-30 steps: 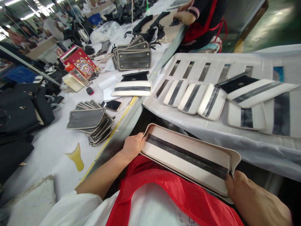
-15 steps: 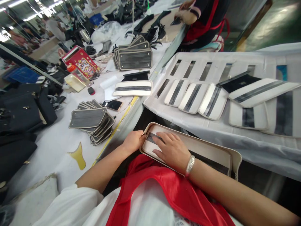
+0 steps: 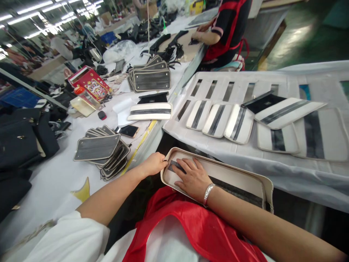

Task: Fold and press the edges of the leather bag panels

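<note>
On my lap lies a shallow, tray-like bag part (image 3: 240, 175), cream with a dark central stripe and a raised wall that curves round its rounded end. My left hand (image 3: 153, 163) is closed on the left end of that wall, the thumb on its edge beside a small dark spot I cannot make out. My right hand (image 3: 193, 178) rests flat inside the part, fingers spread over the cream face and stripe. Part of the stripe is hidden beneath this hand. A red apron (image 3: 174, 218) lies below the part.
Ahead right, a pale slotted board (image 3: 191, 123) holds several cream striped panels (image 3: 237, 123). To the left, stacked grey panels (image 3: 96, 147), a phone (image 3: 128, 131) and a yellow scraper-like piece (image 3: 82, 191) lie on the white table (image 3: 61, 160). A co-worker (image 3: 227, 29) sits farther back.
The view has shifted slightly, so the table items appear lower and further left. Both hands keep nearly the same places on the bag part.
</note>
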A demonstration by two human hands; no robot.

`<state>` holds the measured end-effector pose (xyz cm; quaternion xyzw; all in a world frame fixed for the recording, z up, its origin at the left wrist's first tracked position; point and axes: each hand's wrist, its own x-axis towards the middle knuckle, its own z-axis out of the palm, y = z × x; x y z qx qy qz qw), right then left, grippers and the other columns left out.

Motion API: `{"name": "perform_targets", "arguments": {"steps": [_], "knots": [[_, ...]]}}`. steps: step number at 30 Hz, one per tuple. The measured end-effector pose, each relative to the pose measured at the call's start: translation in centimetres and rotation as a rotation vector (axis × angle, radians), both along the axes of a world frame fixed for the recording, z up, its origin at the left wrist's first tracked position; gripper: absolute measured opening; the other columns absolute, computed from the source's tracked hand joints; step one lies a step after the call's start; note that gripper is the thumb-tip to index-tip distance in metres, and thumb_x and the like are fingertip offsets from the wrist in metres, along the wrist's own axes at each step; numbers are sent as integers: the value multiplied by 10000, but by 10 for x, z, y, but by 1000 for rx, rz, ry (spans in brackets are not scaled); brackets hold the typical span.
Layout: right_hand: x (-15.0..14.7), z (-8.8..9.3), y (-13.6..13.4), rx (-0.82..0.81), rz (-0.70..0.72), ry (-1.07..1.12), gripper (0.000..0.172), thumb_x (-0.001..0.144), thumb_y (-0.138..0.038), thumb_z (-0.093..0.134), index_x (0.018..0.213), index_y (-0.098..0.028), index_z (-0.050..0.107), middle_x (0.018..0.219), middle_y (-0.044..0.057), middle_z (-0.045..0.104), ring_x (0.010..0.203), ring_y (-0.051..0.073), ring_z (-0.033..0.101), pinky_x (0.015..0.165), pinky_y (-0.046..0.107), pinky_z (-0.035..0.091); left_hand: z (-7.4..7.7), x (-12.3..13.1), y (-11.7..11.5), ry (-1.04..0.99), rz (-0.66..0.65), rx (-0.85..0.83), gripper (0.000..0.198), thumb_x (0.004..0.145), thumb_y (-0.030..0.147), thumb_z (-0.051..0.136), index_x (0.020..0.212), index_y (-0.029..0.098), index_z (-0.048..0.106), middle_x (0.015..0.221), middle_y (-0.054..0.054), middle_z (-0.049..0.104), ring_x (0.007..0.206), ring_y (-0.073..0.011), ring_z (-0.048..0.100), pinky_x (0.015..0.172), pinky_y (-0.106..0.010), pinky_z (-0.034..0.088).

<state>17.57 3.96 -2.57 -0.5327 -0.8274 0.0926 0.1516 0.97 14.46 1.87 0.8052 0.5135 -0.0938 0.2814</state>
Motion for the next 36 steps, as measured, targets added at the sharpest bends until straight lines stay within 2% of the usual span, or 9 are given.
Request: {"name": "perform_targets", "arguments": {"steps": [8, 12, 16, 20, 22, 24, 26, 30, 36], "knots": [[3, 0, 1, 1, -1, -5, 508, 828, -450, 519, 1291, -249, 461, 1360, 79, 420, 1233, 274, 337, 1058, 509, 173, 0, 6, 11, 3, 76, -219, 300, 738, 368, 514, 532, 152, 490, 397, 38, 419, 380, -84, 372, 396, -213, 219], [1, -3, -3, -4, 15, 35, 526, 817, -466, 524, 1293, -252, 461, 1363, 78, 420, 1231, 271, 337, 1067, 505, 156, -3, -3, -5, -18, 28, -82, 388, 784, 454, 485, 560, 141, 531, 459, 26, 453, 453, -92, 393, 438, -219, 246], [-1, -6, -6, -12, 2, 70, 485, 834, -451, 506, 1279, -262, 473, 1367, 71, 419, 1239, 265, 333, 1073, 510, 123, -7, -16, -21, -110, 22, 15, 446, 770, 554, 498, 664, 137, 613, 640, -8, 559, 591, -126, 490, 523, -225, 332], [-1, -6, -5, -28, -1, 83, 507, 829, -445, 518, 1298, -265, 449, 1364, 67, 423, 1238, 262, 337, 1075, 501, 119, -8, -22, -30, -242, 130, -217, 470, 687, 530, 624, 935, 131, 627, 801, -27, 647, 718, -169, 573, 597, -229, 409], [0, -4, -4, -31, -1, 84, 505, 830, -442, 518, 1297, -263, 450, 1361, 68, 427, 1237, 262, 338, 1077, 498, 113, -8, -23, -34, -317, 187, -272, 462, 706, 505, 619, 979, 133, 616, 859, -31, 664, 761, -175, 585, 631, -230, 425], [0, -3, -4, -31, -1, 82, 491, 836, -438, 510, 1289, -256, 460, 1357, 69, 431, 1238, 263, 337, 1080, 495, 106, -9, -22, -39, -327, 232, -203, 386, 781, 485, 536, 913, 135, 632, 831, -25, 663, 738, -158, 573, 624, -222, 411], [0, -3, -4, -29, -2, 79, 480, 843, -431, 501, 1287, -253, 463, 1357, 68, 432, 1241, 262, 334, 1081, 493, 107, -11, -19, -42, -246, 241, -58, 373, 844, 453, 444, 787, 134, 629, 715, -16, 634, 654, -134, 534, 571, -215, 365], [-1, -3, -4, -28, -4, 69, 472, 844, -435, 503, 1282, -263, 467, 1360, 68, 429, 1238, 262, 337, 1074, 502, 119, -16, -11, -45, -7, 140, 205, 391, 886, 360, 377, 608, 145, 548, 561, -14, 547, 539, -111, 450, 533, -242, 277], [-2, -3, -4, -28, -6, 59, 482, 833, -443, 525, 1277, -263, 471, 1358, 69, 429, 1233, 266, 337, 1054, 516, 164, -15, -4, -36, 131, -24, 221, 362, 902, 288, 354, 645, 149, 567, 620, -48, 608, 569, -129, 524, 555, -258, 298]]}}
